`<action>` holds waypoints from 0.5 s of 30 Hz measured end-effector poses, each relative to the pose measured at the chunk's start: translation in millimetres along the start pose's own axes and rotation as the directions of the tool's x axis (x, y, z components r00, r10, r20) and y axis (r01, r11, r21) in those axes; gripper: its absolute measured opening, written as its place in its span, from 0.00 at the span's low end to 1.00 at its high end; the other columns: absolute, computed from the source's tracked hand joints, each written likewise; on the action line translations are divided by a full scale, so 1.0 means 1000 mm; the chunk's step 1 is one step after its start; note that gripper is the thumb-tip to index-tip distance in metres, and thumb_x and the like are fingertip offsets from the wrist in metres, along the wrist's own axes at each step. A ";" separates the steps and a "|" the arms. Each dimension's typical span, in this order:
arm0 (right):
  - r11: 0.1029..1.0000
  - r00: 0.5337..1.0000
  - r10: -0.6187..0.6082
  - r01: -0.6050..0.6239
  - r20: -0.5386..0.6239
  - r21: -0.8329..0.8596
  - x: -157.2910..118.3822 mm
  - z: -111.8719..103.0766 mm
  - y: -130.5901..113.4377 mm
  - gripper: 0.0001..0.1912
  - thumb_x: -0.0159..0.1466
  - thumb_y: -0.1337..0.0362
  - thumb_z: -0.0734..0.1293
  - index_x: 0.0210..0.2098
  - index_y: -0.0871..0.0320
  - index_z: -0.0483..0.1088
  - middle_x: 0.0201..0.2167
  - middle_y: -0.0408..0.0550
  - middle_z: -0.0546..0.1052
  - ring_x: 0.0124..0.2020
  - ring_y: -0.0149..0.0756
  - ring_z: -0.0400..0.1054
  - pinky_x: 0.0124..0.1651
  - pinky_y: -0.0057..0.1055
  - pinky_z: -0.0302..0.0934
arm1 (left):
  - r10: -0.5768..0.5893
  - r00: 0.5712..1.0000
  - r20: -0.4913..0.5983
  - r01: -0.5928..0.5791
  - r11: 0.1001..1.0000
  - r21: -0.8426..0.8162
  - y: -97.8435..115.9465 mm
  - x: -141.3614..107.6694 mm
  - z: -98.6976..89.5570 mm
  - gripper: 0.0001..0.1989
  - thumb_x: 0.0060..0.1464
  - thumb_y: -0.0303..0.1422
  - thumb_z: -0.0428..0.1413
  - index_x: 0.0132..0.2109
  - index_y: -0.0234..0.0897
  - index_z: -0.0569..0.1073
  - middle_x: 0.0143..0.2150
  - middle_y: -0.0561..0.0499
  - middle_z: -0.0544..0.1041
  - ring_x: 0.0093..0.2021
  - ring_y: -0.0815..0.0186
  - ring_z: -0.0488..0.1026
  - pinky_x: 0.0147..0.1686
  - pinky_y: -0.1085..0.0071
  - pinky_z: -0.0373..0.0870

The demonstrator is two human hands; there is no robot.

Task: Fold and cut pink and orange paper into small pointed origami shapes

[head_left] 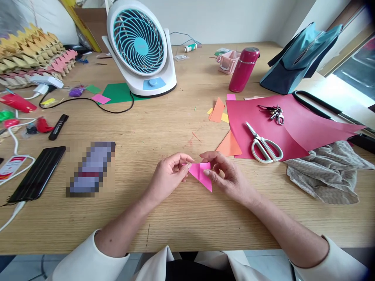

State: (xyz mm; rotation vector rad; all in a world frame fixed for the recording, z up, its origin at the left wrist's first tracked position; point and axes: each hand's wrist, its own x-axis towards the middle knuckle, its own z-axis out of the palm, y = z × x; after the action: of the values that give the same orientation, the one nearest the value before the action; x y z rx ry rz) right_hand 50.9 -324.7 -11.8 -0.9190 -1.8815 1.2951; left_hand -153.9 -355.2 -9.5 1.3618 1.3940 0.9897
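Head view: the thin pink paper, light and easily creased, is pinched by its edges between left hand and right hand above the desk, best gripped at corners.

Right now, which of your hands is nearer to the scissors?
The right. The right hand holds the pink paper, with the scissors beyond it and to its right. The left hand is farther off, at the paper's left side.
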 end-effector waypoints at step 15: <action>0.947 0.959 -0.098 0.172 0.266 -0.272 0.002 -0.012 0.005 0.03 0.64 0.71 0.68 0.38 0.59 0.72 0.36 0.45 0.69 0.33 0.28 0.64 0.34 0.25 0.58 | 0.049 0.998 0.047 -0.061 0.951 0.302 -0.004 -0.013 -0.002 0.04 0.57 0.30 0.55 0.36 0.38 0.75 0.30 0.55 0.77 0.29 0.70 0.75 0.29 0.76 0.69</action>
State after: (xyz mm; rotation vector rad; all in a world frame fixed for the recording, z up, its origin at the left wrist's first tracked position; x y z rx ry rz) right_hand 60.5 -316.4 -12.5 -0.7800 -2.3381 1.1083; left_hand -157.3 -368.6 -12.0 1.6442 1.5312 0.8009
